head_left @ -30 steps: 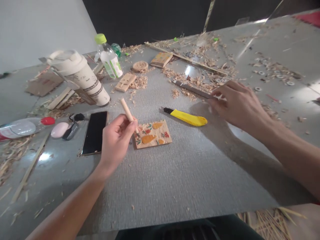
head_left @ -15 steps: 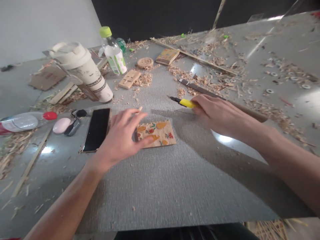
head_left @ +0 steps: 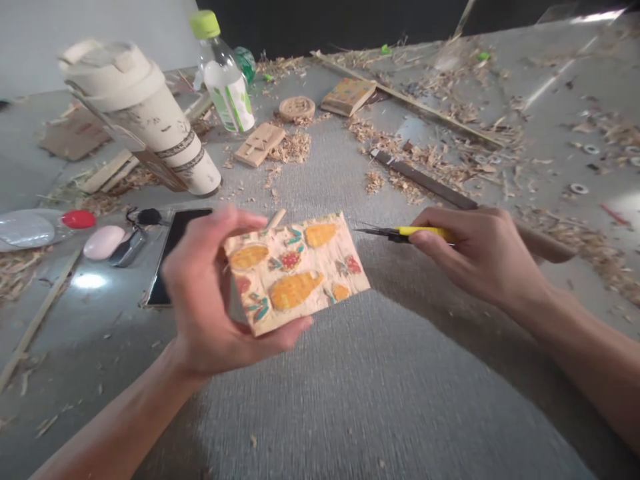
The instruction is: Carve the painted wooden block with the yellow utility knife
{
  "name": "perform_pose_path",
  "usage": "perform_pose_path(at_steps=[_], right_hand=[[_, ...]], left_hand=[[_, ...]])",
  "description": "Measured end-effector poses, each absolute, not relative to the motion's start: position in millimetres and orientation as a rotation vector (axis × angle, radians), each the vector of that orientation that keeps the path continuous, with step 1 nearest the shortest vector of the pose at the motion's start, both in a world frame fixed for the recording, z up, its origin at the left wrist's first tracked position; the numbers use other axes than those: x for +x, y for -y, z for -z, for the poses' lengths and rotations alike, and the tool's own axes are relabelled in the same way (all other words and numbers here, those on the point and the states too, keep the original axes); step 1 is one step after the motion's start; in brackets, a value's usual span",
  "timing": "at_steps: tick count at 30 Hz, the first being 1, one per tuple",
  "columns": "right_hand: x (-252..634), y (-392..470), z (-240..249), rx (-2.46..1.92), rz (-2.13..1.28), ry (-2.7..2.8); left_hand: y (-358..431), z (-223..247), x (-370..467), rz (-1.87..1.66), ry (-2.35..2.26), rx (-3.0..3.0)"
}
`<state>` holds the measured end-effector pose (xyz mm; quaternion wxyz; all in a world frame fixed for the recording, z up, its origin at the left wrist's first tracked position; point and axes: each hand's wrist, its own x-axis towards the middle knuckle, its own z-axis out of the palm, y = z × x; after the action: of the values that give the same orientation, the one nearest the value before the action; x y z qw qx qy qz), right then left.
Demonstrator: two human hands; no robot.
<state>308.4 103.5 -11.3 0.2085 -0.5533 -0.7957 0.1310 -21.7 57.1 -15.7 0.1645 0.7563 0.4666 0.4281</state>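
Note:
A carved wooden block (head_left: 300, 267) with orange fruit shapes, red berries and green leaves is held up off the table, its decorated face tilted toward me. My left hand (head_left: 210, 287) grips its left end, fingers along the upper edge and thumb along the lower one. To the right, my right hand (head_left: 475, 253) is closed round a yellow and black craft knife (head_left: 405, 232). Its thin blade points left, just short of the block's right edge. Behind the block, a small pale wooden stick (head_left: 276, 219) shows in part. My left hand partly covers a black phone (head_left: 181, 247).
A tall cream tumbler (head_left: 145, 113) and a green-capped bottle (head_left: 225, 83) stand at back left. Wooden pieces include a carved plaque (head_left: 260, 143), a disc (head_left: 296, 108) and another painted block (head_left: 349, 97). A flat file (head_left: 425, 179) lies behind my right hand among shavings.
My left hand has taken hold of the painted block, lifted it off the table and tilted it. My right hand, still holding the craft knife, has moved right and slightly nearer. The view has shifted.

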Motion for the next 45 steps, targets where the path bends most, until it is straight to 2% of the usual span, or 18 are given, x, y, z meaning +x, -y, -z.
perform_pose_path(at_steps=[3, 11, 20, 31, 38, 45], right_hand=[[307, -103, 12, -1.519, -0.374, 2.168], [303, -93, 16, -1.181, -0.51, 2.263], [288, -79, 15, -1.08, -0.792, 2.279], [268, -64, 10, -1.095, -1.035, 2.22], [264, -54, 14, -1.01, -0.922, 2.299], [263, -44, 28, -0.867, -0.827, 2.365]], left_hand=[[-54, 16, -17, -1.477, -1.227, 2.15], [-55, 25, -11, -1.14, -1.154, 1.836], [-67, 40, -15, -1.31, -0.859, 1.81], [-64, 41, -13, -1.346, -0.922, 1.762], [-65, 42, -13, -1.4, -0.98, 1.775], [-69, 44, -18, -1.382, -1.075, 2.089]])
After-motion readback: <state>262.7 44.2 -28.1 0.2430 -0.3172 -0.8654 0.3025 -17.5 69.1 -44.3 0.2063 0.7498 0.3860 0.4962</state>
